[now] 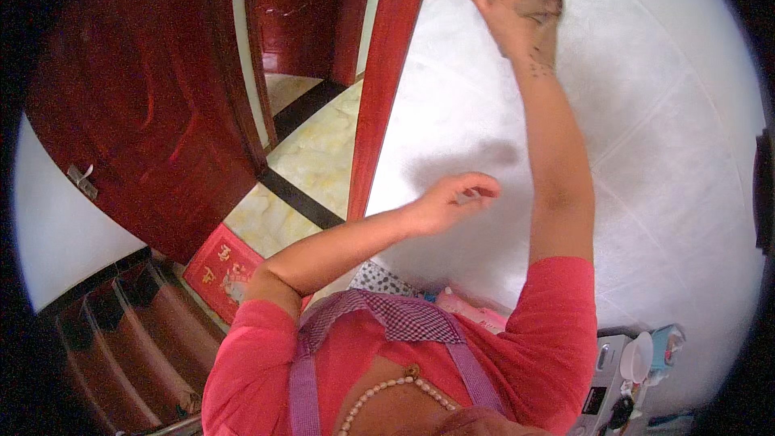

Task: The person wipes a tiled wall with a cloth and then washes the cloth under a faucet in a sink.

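High at the upper right, my right hand (508,23) reaches up a white tiled wall (452,105), palm down on a tan cloth (544,5) with a red and dark pattern. The cloth lies against the wall under and around the fingers, and the hand presses on it. My left hand (444,205) hangs in front of the wall near the middle of the view. It holds nothing, and its fingers are loosely bent with a gap between them and the thumb.
A dark red door (145,113) with a metal handle stands at the left, beside a red door frame (387,73). On the floor lies a red mat (219,268), near brown stair-like ridges (129,347). A grey appliance (601,379) and a white cup-like container (636,357) are at the lower right.
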Demonstrator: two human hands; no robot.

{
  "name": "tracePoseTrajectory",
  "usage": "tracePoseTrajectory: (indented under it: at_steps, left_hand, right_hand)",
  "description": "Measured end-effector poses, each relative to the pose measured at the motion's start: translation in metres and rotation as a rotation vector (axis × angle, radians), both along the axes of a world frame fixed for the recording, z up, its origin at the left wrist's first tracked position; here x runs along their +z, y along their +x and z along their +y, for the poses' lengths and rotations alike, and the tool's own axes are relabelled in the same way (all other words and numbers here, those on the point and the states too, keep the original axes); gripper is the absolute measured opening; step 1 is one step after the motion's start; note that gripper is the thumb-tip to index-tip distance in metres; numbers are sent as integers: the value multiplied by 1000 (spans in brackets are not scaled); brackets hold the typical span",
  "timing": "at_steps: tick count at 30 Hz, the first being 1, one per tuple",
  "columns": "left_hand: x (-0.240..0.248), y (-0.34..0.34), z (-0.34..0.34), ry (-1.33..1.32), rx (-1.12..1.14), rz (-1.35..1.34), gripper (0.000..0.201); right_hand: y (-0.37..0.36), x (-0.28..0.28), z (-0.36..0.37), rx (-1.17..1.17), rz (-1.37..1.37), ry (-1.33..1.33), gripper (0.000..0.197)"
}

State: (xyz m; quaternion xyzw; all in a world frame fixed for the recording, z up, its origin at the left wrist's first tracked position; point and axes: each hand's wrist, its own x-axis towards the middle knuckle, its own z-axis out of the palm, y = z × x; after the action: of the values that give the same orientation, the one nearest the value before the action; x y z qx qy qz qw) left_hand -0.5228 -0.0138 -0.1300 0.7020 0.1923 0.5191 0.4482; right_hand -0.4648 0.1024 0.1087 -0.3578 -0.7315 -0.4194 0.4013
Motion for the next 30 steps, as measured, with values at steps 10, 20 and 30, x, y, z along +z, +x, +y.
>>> tracePoseTrajectory:
  at_steps: [10,20,30]
  left_hand:
    - [31,54,-5,-428,-255,-485,35]
    - [61,0,-11,299,-30,26,9]
    - [125,-108,110,761,1080,207,39]
  right_hand:
    - [-29,-3,50,170,-91,-89,42]
    - [-8,-20,74,226,-129,-59,26]
    - [123,-21,-2,-101,-297,-140,55]
